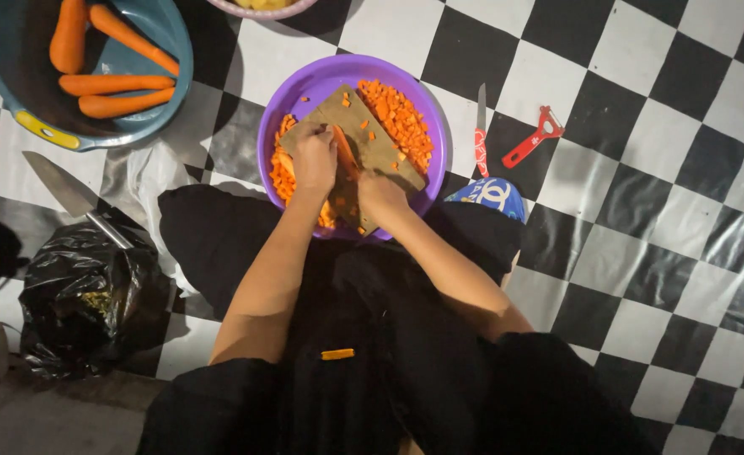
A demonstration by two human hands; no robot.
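Seen from the head camera, looking straight down: a person sits on a black-and-white checked floor covering with a purple bowl [305, 88] before them. A small brown cutting board [370, 139] rests tilted across the bowl. The left hand [315, 157] is curled down on the board, fingers pressed together, pinning a strip of carrot [343, 148] that lies between the two hands. The right hand [380, 195] is closed as if round a handle, but I cannot tell what it grips.

By my judgement this is the chopping step; a further cut would call for the left fingers drawn back from the blade line.

Diced carrot [399, 116] is heaped beyond the hands. Far to the left sit a blue basin [166, 34] of whole carrots [116, 83], a large knife [73, 195] and a black bag [85, 299]. To the right lie a small knife [480, 131] and a red peeler [535, 136], well apart from the work. One carrot piece [337, 354] lies on the dark lap. Nothing blocks the board.
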